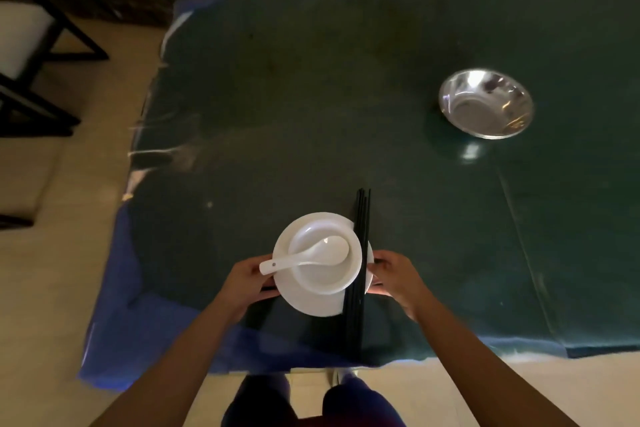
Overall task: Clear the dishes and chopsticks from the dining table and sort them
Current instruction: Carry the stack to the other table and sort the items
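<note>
Low in the centre of the frame, a white plate (311,302) carries a white bowl (325,255), and a white ceramic spoon (308,255) lies in the bowl with its scoop toward the right and its handle jutting past the rim to the left. A bundle of black chopsticks (358,274) runs nearly straight up and down the frame across the plate's right side, just beside the bowl, its near ends reaching down past the plate toward the table's front edge.

My left hand (247,282) grips the plate's left rim, thumb on top beneath the spoon handle, fingers curled under. My right hand (394,276) closes on the right rim beside the chopsticks, fingers bent inward; whether they also touch the sticks I cannot tell. I cannot tell either whether the stack rests on the table or is lifted off it.

The table (311,97) is covered in a dark green cloth under a clear glossy sheet, with blue cloth (114,288) showing along its left and near edges. Well apart, at the upper right, a stainless steel bowl (486,104) sits upright. At the far left stands a dark-framed chair (31,55) with a pale seat on a light tiled floor. My legs (311,402) show at the bottom edge.
</note>
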The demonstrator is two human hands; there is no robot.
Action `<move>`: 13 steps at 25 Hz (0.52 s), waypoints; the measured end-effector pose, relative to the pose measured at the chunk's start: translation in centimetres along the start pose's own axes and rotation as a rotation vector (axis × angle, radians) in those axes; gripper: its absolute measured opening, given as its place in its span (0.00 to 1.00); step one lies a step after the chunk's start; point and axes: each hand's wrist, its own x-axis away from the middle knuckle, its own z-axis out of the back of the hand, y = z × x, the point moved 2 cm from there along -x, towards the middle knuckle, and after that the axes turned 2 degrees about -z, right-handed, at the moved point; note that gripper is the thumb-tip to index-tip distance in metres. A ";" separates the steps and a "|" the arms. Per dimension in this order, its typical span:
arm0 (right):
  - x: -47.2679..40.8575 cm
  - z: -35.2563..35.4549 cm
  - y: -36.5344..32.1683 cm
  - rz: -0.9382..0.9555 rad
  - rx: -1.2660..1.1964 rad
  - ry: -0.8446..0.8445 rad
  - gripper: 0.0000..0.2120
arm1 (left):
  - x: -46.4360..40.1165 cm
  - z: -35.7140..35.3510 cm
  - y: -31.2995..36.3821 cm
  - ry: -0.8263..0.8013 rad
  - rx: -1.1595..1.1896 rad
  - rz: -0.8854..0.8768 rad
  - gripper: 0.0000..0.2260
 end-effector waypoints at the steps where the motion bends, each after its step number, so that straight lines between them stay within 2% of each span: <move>1: -0.3 0.2 0.2 -0.009 0.013 -0.012 0.11 | 0.0 -0.2 -0.2 0.013 0.004 0.006 0.09; 6: -1.6 1.0 0.2 -0.053 0.095 -0.081 0.11 | -0.6 -0.1 -0.7 0.047 -0.035 0.030 0.14; 10: -2.1 2.8 -1.5 0.026 0.596 -0.115 0.07 | -1.2 0.8 -0.3 0.051 -0.449 -0.066 0.18; 11: -2.3 3.4 -2.1 0.043 0.627 -0.087 0.08 | -1.2 1.2 -0.3 0.113 -0.478 -0.079 0.16; 13: -3.1 4.3 -3.4 0.036 0.443 -0.006 0.10 | -0.6 1.9 -0.9 0.277 -0.376 -0.035 0.11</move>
